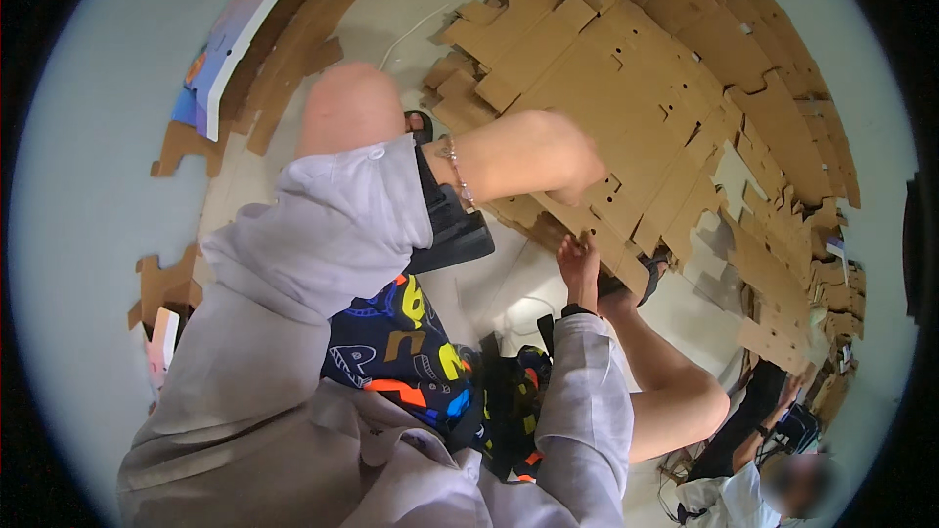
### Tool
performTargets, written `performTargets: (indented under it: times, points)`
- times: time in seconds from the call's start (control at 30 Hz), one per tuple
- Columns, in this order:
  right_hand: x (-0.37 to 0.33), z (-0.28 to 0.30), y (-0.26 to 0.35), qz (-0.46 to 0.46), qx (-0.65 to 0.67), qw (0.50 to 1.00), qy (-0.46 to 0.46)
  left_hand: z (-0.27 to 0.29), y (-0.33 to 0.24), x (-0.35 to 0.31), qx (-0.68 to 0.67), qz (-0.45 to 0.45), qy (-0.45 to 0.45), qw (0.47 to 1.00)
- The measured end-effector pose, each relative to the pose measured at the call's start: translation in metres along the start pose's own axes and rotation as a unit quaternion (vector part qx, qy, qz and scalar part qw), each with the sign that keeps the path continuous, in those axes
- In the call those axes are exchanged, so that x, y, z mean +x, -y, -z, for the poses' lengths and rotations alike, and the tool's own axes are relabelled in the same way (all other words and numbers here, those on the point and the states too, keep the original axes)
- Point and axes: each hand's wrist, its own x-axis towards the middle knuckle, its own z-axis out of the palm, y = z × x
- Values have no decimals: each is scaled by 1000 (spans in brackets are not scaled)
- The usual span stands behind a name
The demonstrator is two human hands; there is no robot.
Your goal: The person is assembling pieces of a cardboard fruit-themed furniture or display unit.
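A large flattened brown cardboard sheet point(577, 83), with slots, small holes and ragged flaps, lies in front of me beyond my knees. My left hand point(562, 158) is over its near part, wrist bent and fingers curled together; whatever they hold, if anything, is hidden beneath the hand. A beaded bracelet circles that wrist. Lower down, my right hand point(579, 259) is at the near edge of the sheet, fingers bent and closed on the edge, a dark band at its wrist.
More flattened cardboard point(782, 137) is piled along the right. Colourful printed cardboard point(240, 39) leans at the upper left. A white cable point(421, 24) crosses the floor. At lower right another person point(748, 494) sits near a dark bag point(797, 427).
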Motion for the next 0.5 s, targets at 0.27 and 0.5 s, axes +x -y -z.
performTargets:
  times: [0.27,0.5]
  points:
    - [-3,-11,-7,26,45,998,-30,-3,-5,2,77,-1,55,996]
    - [-1,-8,-16,49,24,998,-25,1,4,0,18,22,23,999]
